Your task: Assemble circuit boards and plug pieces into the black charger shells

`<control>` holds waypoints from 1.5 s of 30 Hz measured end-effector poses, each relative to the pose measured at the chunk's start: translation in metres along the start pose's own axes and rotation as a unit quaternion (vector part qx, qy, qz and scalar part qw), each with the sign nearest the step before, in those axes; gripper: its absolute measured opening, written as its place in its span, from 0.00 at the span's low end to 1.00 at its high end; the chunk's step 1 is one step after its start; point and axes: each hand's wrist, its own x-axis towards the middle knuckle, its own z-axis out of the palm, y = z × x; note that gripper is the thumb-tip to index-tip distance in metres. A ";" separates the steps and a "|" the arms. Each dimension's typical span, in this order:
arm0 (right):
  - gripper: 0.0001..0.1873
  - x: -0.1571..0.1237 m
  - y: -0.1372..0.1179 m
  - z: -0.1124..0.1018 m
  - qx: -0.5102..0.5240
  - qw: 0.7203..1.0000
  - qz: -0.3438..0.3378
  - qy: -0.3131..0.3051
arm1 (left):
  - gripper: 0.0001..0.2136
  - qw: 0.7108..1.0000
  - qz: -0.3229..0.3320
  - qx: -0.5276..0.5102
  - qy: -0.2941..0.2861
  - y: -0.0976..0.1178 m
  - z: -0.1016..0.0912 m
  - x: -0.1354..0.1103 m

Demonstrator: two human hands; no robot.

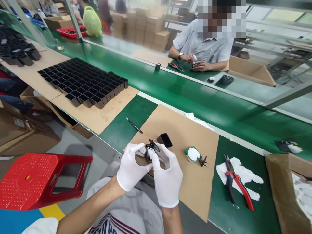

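Observation:
Both of my hands wear white gloves and meet over the near edge of a cardboard sheet. Between the fingers is a small black part with thin dark wires. My left hand grips it from the left side. The fingers of my right hand close on it from the right, with the thumb against its front. Just behind my hands an open black rectangular housing lies tilted on the cardboard. To the right lies a small green-and-white piece, touching a dark clip-like part.
Black tweezers lie to the left; red-and-black pliers rest on a white glove at right. Rows of black housings stand at left. A carton is far right, a red stool lower left. A co-worker sits opposite.

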 end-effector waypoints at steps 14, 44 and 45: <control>0.22 0.018 0.021 -0.029 -0.345 0.827 -0.443 -0.033 | 0.26 0.982 -0.087 0.021 -0.169 0.001 -0.005 0.027; 0.12 0.002 -0.006 -0.005 -0.357 0.873 -0.331 0.011 | 0.18 0.977 -0.089 0.053 -0.184 0.002 -0.002 0.025; 0.13 0.001 -0.007 -0.006 -0.324 0.896 -0.304 0.017 | 0.16 0.977 -0.097 0.049 -0.183 0.004 -0.003 0.027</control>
